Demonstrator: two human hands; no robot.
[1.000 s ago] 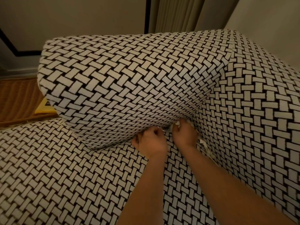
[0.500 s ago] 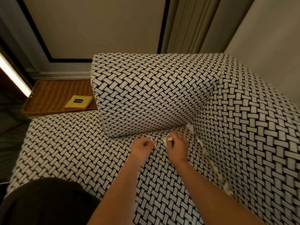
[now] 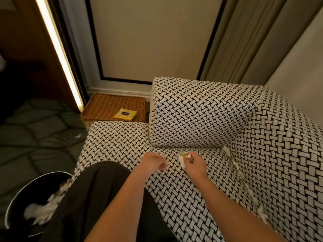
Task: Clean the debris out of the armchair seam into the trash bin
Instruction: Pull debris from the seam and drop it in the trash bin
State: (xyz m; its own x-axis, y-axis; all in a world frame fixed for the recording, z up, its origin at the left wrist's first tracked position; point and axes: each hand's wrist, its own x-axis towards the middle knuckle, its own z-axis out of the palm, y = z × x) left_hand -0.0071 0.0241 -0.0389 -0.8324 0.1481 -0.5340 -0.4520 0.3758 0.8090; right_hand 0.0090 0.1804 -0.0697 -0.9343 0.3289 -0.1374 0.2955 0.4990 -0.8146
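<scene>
Head view: right grip (image 3: 194, 165) tight around white debris (image 3: 183, 162); left grip (image 3: 153, 162) curled, contents unclear

Beige wall panel edged black (image 3: 152, 41), pleated beige curtain (image 3: 244, 41), glowing vertical light strip (image 3: 57, 49), brown wicker tray (image 3: 104, 105) (yellow square pouch (image 3: 125, 114) on it), dark green quilt (image 3: 35, 137).

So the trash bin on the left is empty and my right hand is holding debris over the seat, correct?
Not empty: the head view shows the trash bin already has white scraps in it. The right hand does hold debris over the seat.
</scene>
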